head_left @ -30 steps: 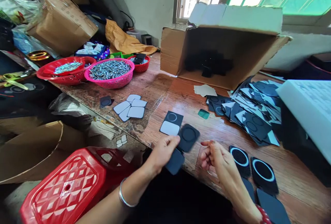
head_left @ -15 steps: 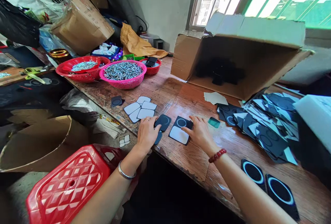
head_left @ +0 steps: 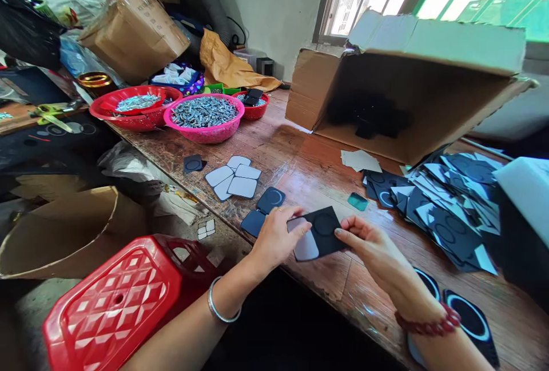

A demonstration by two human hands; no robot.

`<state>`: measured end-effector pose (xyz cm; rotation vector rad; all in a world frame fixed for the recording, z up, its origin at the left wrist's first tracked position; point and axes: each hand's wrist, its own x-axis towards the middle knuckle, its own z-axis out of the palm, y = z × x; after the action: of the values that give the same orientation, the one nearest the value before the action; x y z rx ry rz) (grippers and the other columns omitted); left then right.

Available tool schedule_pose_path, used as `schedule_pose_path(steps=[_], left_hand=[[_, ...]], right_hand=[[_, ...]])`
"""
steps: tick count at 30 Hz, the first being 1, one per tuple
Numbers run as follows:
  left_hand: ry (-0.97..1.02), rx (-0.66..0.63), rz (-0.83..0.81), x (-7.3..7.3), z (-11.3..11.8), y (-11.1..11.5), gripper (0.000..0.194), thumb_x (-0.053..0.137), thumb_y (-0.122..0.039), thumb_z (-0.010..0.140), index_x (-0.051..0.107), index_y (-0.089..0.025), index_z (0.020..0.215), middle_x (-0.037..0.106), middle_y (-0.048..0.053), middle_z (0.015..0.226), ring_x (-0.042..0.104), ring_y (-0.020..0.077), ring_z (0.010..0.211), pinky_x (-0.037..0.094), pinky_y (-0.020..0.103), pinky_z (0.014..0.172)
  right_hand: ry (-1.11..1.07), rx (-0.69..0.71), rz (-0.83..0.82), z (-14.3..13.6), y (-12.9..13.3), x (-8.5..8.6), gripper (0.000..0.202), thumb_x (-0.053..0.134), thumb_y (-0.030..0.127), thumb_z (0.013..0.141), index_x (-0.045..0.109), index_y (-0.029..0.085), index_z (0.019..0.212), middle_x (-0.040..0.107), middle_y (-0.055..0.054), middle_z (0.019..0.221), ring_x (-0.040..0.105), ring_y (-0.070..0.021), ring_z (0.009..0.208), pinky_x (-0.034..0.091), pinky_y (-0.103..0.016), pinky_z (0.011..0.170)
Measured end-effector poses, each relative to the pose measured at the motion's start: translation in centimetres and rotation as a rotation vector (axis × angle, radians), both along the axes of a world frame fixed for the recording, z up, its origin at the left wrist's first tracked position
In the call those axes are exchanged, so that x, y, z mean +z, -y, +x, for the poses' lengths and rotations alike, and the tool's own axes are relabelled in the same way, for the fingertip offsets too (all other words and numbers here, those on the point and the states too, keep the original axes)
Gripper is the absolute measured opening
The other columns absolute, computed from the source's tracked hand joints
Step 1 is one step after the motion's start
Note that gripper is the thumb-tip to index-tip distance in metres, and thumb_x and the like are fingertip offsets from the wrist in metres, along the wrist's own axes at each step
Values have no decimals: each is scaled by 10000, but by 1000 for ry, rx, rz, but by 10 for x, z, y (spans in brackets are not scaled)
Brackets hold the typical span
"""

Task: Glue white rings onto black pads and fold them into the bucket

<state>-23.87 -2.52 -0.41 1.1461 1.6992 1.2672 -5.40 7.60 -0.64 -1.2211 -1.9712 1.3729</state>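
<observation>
Above the near edge of the table (head_left: 315,274), I have the dark card (head_left: 322,239) raised between both hands; half a second ago it lay flat on the wood. My left hand (head_left: 274,242) has left the two-panel dark piece (head_left: 271,199), which now lies uncovered on the table, just to the far left. The left thumb presses on the card's white patch (head_left: 306,246), and the right hand (head_left: 373,245) pinches the opposite end narrowly between thumb and fingers. The card's ring (head_left: 325,224) has swung from the far end to the right, with the patch now on the left. Its long axis runs left to right, the right end angled slightly toward the far side.
</observation>
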Motion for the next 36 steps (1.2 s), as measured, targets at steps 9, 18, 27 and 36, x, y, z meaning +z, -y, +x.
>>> schedule_pose_path(steps=[9,18,27,36], left_hand=[[468,-290,-185,2,36,3,358,767,-412,646,764,-126,861,735,71,839,628,172,734,461,276,718],[327,-305,-67,15,72,1,267,747,-385,712,761,-144,825,726,50,824,605,171,772,440,271,736],[498,-290,-159,12,82,5,254,773,-341,641,750,-144,800,674,10,726,550,122,663,394,246,662],[462,93,-38,10,22,-5,459,820,-489,533,666,-146,797,649,11,748,547,118,662,417,241,657]], right_hand=[[-6,-205,487,38,52,-3,140,605,327,835,688,219,866,668,-79,936,613,-249,924,484,-410,834],[-157,-175,190,51,72,8,237,615,426,865,707,208,878,698,-46,820,630,-194,751,489,-284,660],[-392,-329,-352,79,57,5,406,807,563,605,736,179,717,644,-21,633,542,-121,569,455,-210,511],[-765,-915,-309,157,13,-3,361,902,326,423,661,221,670,629,29,649,573,-104,514,552,-198,471]])
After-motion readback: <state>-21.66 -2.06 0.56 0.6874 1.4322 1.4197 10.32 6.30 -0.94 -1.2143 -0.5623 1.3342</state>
